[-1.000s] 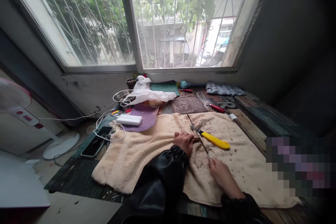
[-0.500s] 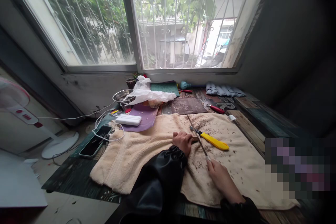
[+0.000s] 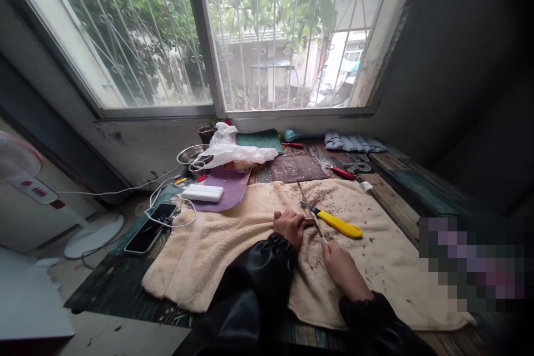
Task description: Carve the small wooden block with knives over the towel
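**Hand and Workpiece Positions at the Towel**

The left hand [image 3: 289, 226] is curled shut around a small brown piece [image 3: 309, 222]; only the short end of the piece shows past the knuckles (its shape cannot be made out). The fist rests on the towel [image 3: 217, 239].

The right hand [image 3: 341, 270] lies just beside it, toward the near edge of the desk [image 3: 120, 283]. Its fingers are pinched together on the near end of a thin metal rod [image 3: 307, 207]. The rod runs away from the hand toward the far edge of the desk and crosses over the exposed end of the brown piece.

A yellow utility knife [image 3: 340, 225] lies on the towel immediately right of the rod, with its blade end near the rod. Dark shavings [image 3: 321, 193] are scattered over the right half of the towel.

The towel covers the middle of the desk, from its near edge to about halfway back.

- Left of the towel's far corner: a purple mat [image 3: 229, 184] with a white power bank [image 3: 202, 193] on it.
- At the left edge of the desk: a phone [image 3: 147, 231] with a white cable.
- Along the far edge: a metal bowl [image 3: 189, 154], a white plastic bag [image 3: 233, 151], a green cutting mat [image 3: 261, 140] and a folded grey cloth [image 3: 354, 142].
- Behind the towel's far right corner: a red-handled tool [image 3: 341, 173].
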Demonstrator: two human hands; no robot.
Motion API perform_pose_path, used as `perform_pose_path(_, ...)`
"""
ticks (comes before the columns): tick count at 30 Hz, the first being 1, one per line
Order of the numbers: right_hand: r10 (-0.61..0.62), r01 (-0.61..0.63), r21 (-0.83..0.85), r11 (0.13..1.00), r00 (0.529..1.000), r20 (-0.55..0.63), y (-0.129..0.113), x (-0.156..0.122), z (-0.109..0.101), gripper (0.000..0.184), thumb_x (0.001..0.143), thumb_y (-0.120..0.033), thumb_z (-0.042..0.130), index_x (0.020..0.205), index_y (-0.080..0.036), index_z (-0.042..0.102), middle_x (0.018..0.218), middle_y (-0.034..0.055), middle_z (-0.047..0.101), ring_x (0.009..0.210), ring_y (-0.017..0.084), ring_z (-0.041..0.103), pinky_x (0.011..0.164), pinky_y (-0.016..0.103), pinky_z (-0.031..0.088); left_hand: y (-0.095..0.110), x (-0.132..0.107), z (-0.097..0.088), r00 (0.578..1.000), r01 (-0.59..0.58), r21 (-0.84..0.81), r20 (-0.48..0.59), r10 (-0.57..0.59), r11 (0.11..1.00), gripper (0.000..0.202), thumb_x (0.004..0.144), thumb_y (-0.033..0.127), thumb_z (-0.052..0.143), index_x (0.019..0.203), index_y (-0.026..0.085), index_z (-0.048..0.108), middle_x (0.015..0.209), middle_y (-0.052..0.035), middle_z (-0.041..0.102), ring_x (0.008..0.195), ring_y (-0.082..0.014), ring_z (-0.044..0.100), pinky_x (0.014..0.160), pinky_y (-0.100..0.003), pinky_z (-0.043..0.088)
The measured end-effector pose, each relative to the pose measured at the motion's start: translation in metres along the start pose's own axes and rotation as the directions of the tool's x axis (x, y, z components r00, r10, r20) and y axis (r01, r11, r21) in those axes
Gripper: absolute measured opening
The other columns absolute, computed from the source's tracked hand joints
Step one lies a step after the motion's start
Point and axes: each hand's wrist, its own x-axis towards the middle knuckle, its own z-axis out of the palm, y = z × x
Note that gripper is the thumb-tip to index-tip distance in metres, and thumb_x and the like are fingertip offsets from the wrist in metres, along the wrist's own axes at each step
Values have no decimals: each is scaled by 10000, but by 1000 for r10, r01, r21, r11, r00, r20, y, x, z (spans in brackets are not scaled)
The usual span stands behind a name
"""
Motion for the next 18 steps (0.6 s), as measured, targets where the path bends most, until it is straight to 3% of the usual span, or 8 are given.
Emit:
perform_pose_path(4, 3, -3, -8, 1000, 1000, -6, 8, -15, 3, 344, 807, -287, 224, 771, -170, 546, 743, 86, 615, 692, 156, 545, 573, 223, 299, 1, -3, -1, 1000, -1, -22, 10, 1, 1000, 126, 739, 322, 482, 740, 259, 592, 728, 6, 589, 755, -139, 476, 730, -321, 248)
perform_pose_path(12, 30, -30, -30, 999, 999, -13, -16, 23, -5, 362, 810, -262, 221, 844, -141, 561, 803, 105, 610, 730, 156, 545, 583, 224, 295, -1, -3, 1, 1000, 18, -33, -7, -19, 999, 124, 737, 321, 480, 744, 260, 587, 736, 16, 582, 751, -134, 480, 731, -313, 247)
perform_pose_path(18, 8, -8, -22, 1000, 1000, -1, 2, -5, 3, 350, 807, -279, 231, 794, -157, 559, 757, 88, 610, 692, 151, 542, 577, 223, 296, -3, -1, 3, 1000, 12, -28, -4, -12, 1000, 117, 735, 321, 481, 742, 263, 582, 724, 20, 581, 758, -137, 476, 739, -323, 239)
